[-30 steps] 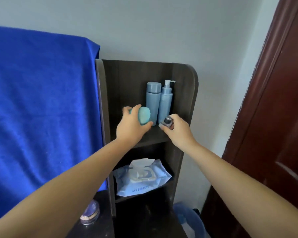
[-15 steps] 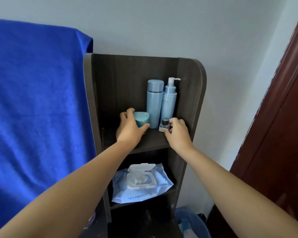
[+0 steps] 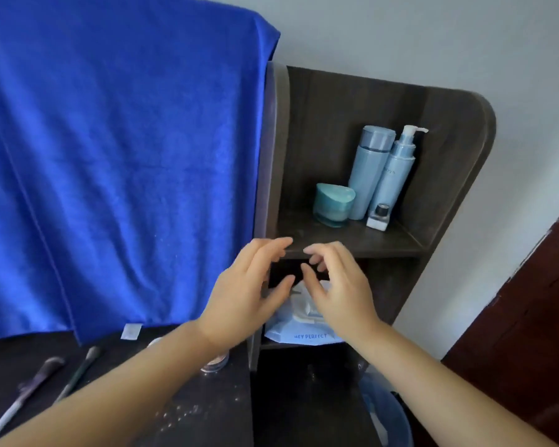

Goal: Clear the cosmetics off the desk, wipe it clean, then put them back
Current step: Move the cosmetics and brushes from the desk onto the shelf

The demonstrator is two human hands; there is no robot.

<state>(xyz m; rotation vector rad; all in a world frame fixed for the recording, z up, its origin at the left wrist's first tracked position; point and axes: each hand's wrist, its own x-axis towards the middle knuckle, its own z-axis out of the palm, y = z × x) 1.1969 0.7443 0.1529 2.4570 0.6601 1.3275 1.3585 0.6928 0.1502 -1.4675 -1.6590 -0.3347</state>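
Dark wood makes up the shelf unit [image 3: 446, 175], and its upper shelf carries four cosmetics: a teal jar [image 3: 333, 204] towards the middle, a tall pale-blue bottle [image 3: 370, 172] just beside it, a pump bottle [image 3: 397, 169] touching that one on the right, and a small dark-capped bottle [image 3: 379, 216] standing in front of the pump bottle. On the shelf below lies a pack of wet wipes [image 3: 304, 330], lid upward, partly hidden by the hands. Both hands hang in front of the shelf's front edge, empty: the left hand [image 3: 246, 295] and the right hand [image 3: 339, 291] have their fingers spread and loosely curled, gripping nothing and touching none of the cosmetics. The step in hand looks like the clearing stage, with items being parked on the shelf, since the desk [image 3: 207, 408] at lower left is dusty and speckled and has things on it: a small round compact [image 3: 215, 361] near the left wrist and two makeup brushes [image 3: 39, 388] further left. A blue towel [image 3: 117, 156] drapes down behind the desk. The next move probably calls for lowering a hand to the compact or the brushes and closing on one, keeping the forearm clear of the wipes pack
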